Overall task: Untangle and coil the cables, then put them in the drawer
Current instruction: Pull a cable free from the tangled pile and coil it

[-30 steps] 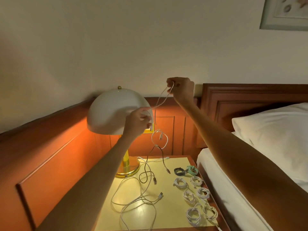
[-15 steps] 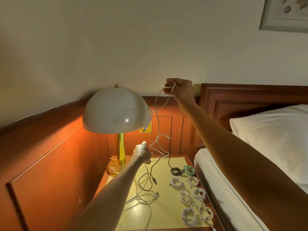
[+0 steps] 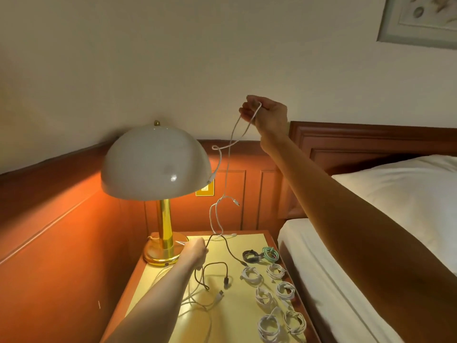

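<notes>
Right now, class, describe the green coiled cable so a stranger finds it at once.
On the nightstand beside the bed, find the white coils. The green coil lies behind them, nearest the wall, beside a black coil. It alone is green.

The lamp shade (image 3: pixel 155 164) is smooth, glossy white with a bright glint on it, glass or plastic one cannot tell, and its stem (image 3: pixel 165 224) and base are polished gold-coloured metal. The tabletop (image 3: pixel 249 243) has a smooth pale-yellow face with a soft sheen, edged in varnished reddish wood like the wall panelling (image 3: pixel 61 243) and headboard (image 3: pixel 358 142). The white cable (image 3: pixel 229 167) and black cable (image 3: pixel 230 251) look smooth and plastic-sheathed, while the pillow (image 3: pixel 408 194) and bed sheet (image 3: pixel 321 263) are matt white cloth.
</notes>
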Demonstrator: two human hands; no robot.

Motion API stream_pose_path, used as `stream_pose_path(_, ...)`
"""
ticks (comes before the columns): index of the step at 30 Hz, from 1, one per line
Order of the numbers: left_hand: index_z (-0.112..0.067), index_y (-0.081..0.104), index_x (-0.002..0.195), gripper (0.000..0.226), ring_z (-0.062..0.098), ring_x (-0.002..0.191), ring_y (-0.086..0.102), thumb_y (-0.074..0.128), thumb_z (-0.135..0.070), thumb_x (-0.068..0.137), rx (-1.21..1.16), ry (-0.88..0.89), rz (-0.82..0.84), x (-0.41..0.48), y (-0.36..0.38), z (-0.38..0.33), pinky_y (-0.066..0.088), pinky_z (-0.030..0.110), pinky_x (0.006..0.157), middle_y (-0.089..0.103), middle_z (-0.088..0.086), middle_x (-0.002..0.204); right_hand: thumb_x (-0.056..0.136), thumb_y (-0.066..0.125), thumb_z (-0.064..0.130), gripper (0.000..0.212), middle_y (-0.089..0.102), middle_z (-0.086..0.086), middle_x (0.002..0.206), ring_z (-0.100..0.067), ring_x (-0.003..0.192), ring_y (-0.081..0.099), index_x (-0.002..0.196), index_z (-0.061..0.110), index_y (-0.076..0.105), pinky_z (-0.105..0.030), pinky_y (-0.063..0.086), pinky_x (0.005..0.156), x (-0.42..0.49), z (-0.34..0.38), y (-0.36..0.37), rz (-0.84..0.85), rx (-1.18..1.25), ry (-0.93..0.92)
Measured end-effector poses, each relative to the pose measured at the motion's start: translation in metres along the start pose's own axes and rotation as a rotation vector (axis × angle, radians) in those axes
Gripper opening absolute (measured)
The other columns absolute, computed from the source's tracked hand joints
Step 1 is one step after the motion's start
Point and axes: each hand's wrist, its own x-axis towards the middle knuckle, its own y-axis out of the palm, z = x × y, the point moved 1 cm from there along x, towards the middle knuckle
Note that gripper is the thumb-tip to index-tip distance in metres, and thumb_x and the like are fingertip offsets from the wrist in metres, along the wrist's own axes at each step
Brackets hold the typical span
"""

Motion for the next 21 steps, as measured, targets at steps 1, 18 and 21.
stream_pose_path(1,-0.001,0.062,0.116,0.025,0.026,0.082,0.067,0.054,-0.011,0.095,0.061,-0.009,-0.031,0.002,0.0,0.002,0.059,0.028,0.062,0.068,0.017,0.111,0.093,0.068,0.007,0.015,0.072,-0.016,0.085,-0.027,0.078,0.074,0.103,-0.002,0.073,-0.039,0.062,0.079,0.002,0.004,-0.001,-0.009,0.012,-0.023)
stream_pose_path(18,-0.006,0.065,0.11,0.022,0.028,0.102,0.066,0.053,-0.015,0.094,0.318,-0.048,-0.111,0.012,-0.025,0.024,0.052,0.03,0.074,0.068,0.01,0.112,0.096,0.059,-0.002,0.017,0.068,-0.017,0.085,-0.022,0.074,0.069,0.107,-0.013,0.066,-0.032,0.062,0.075,-0.011,-0.019,-0.052,0.015,-0.088,-0.041)
stream_pose_path(21,-0.006,0.065,0.112,0.027,0.027,0.104,0.066,0.053,-0.007,0.088,0.379,-0.1,-0.107,0.015,-0.021,0.043,0.054,0.031,0.078,0.067,0.01,0.112,0.092,0.059,-0.006,0.014,0.07,-0.016,0.085,-0.026,0.08,0.069,0.1,-0.005,0.071,-0.037,0.06,0.082,0.014,0.005,-0.066,-0.117,-0.024,-0.078)
